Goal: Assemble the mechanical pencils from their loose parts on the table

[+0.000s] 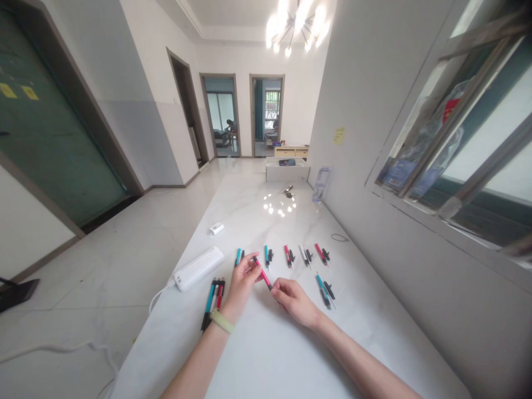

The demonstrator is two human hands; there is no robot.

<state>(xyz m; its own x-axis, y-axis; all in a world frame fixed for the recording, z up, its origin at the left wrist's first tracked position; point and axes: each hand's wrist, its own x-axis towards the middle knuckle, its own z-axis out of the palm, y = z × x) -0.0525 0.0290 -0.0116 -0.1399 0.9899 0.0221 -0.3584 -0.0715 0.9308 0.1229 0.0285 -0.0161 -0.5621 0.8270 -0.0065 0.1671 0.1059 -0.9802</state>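
A red pen with black ends is held slantwise above the table between both my hands. My left hand pinches its upper barrel, while the fingers of my right hand close round its lower black end. Beside my left wrist lie several whole pens, blue and red. Beyond the hands is a row of pens taken apart, among them a blue barrel, a red barrel, a white barrel and another red barrel, with black parts alongside. A blue pen in pieces lies right of my right hand.
On the white table a power strip lies left, near a small white box. Farther off are keys, a white carton and a clear plastic holder. A thin loop lies by the right wall.
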